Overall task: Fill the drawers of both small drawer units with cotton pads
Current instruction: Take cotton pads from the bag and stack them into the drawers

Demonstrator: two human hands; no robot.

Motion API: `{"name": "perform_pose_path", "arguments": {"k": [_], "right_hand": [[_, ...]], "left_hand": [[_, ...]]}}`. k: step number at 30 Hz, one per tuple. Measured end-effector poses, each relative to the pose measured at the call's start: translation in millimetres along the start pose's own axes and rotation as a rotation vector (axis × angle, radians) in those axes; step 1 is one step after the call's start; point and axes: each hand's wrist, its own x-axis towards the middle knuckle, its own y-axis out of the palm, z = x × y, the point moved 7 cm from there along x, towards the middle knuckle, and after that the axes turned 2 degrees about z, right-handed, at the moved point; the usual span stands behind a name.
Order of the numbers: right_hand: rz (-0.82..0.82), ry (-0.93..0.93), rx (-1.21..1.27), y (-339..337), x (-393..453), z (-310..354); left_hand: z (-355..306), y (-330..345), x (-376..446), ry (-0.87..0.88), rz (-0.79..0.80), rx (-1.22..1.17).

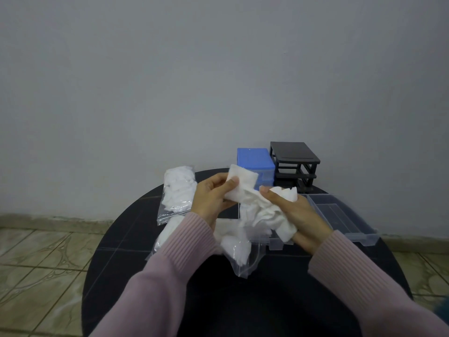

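Head view: a bunch of white square cotton pads (255, 207) is held above the round black worktop (145, 251) by both hands. The left hand (210, 199) is closed on the upper pad, which is pinched between its thumb and fingers (213, 182). The right hand (300, 216) is curled around the lower, crumpled pads, and some of them hang out under its fingers (274, 198).

Just below the fingers, a clear opened plastic bag (239, 254) with more pads is lying, and beside it a clear plastic drawer (279, 242) is partly hidden by the held pads; how full it is cannot be told. To the right of the right fingers a second clear plastic drawer (345, 215) is placed, and it looks empty. To the left of the left fingers another clear plastic bag of pads (176, 193) is seen, seemingly untouched.

Beyond the fingers the blue plastic drawer unit (255, 159) and the black plastic drawer unit (295, 164) are standing side by side. The black frame looks to be without its drawers; the front of the blue one is mostly covered.

It is judged that the task is at an early stage: no filled drawer is visible in either unit, so the filling and the putting back of the drawers are still left.
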Motion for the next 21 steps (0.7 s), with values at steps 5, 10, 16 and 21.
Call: {"name": "perform_pose_path", "arguments": {"k": [5,10,16,21], "right_hand": [[0.008,-0.055,0.095,-3,0,10],[0.032,-0.110,0.071,-2,-3,18],[-0.068,-0.189,-0.023,-7,-1,22],[-0.060,-0.245,-0.176,-6,-3,24]], "left_hand": [[-4,-18,3,0.109,-0.186,0.122],[-9,-6,0,0.187,-0.069,0.329],[-6,12,-4,0.096,0.063,0.263],[-3,13,-2,0.180,0.098,0.384]]}}
